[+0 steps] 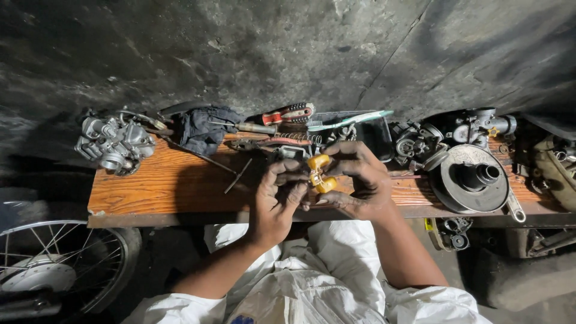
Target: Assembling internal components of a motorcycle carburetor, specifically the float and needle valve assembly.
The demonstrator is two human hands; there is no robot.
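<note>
While both grease-darkened hands meet above the front edge of a worn wooden desk (pixel 156 186), they share one small part: a yellow carburettor float (pixel 319 173), two rounded lobes joined by a metal hinge piece. Its long axis runs nearly upright as seen from the head camera, one lobe above the other, tilted slightly. The right hand (pixel 360 183) curls around the float from the right, its grip pinching the upper lobe between thumb and forefinger. The left hand (pixel 277 201) comes in from the left, fingertips pressed together on the metal middle of the float; both hands touch it, neither clearly nearer. Left of the float, well apart, a grey carburettor body (pixel 114 144) sits at the desk's far corner, with a dark cloth (pixel 204 129) between them. Just behind the float lies a red-handled screwdriver (pixel 288 114). Right of it rests a round metal clutch drum (pixel 471 179). Below the desk, far left of the float, a spoked wheel (pixel 60 264) shows.
</note>
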